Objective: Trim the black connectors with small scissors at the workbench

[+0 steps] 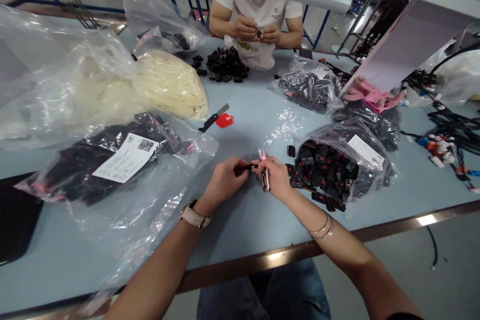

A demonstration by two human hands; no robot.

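Note:
In front of me, over the table, my left hand [228, 179] pinches a small black connector [250, 166] between thumb and fingers. Close against it, my right hand [276, 175] is closed around a small silver and pink hand tool [266, 180], its pointed end facing away from me; its exact kind is not clear. The right fingertips meet the connector's right end, and they hide part of it. Just right of that hand lies a pile of black connectors [318, 167] with orange parts, spilling from a clear bag [369, 160]. Tiny white pieces [285, 125] are scattered beyond my hands.
A black-handled blade [214, 118] lies by a red piece [225, 120]. Plastic bags, including one of cream strips [168, 85] and a labelled one [125, 157], crowd the left. Opposite, a person [258, 15] handles a small black part near another black pile [227, 64]. Pink gloves [371, 94] lie right.

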